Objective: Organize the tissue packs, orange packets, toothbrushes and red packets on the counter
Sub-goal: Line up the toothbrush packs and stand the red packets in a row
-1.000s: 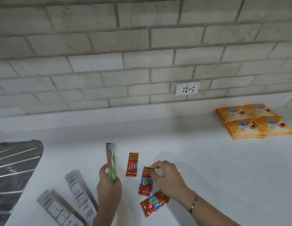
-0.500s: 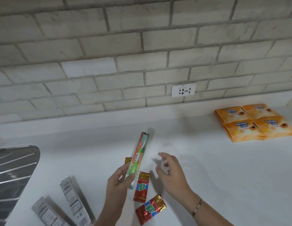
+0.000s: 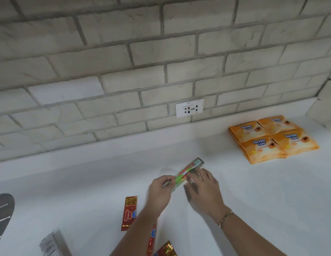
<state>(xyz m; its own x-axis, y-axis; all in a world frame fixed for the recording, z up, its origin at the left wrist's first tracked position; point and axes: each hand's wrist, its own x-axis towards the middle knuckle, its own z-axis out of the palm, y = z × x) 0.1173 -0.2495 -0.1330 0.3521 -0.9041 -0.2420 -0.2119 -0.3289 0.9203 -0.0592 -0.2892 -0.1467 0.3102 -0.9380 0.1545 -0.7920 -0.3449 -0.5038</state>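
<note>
A green and red packaged toothbrush (image 3: 189,168) lies slanted over the white counter (image 3: 253,191), its far end pointing up and right. My left hand (image 3: 160,193) grips its near end. My right hand (image 3: 202,189) rests with fingers on its middle, touching the pack. One red packet (image 3: 128,213) lies flat left of my left forearm. Two more red packets (image 3: 151,239) (image 3: 165,249) peek out under that forearm, partly hidden. Several orange packets (image 3: 272,138) form a neat block at the back right. A grey boxed toothbrush (image 3: 50,244) shows at the bottom left edge.
A metal sink drainboard (image 3: 2,215) fills the left edge. A brick wall with a white power socket (image 3: 189,108) backs the counter, above a low white ledge (image 3: 105,146). The wall turns a corner at the far right.
My left hand carried the toothbrush pack forward and right, away from the red packets, tilting it flatter. My right hand, open before, now touches the pack. The view shifted forward.
</note>
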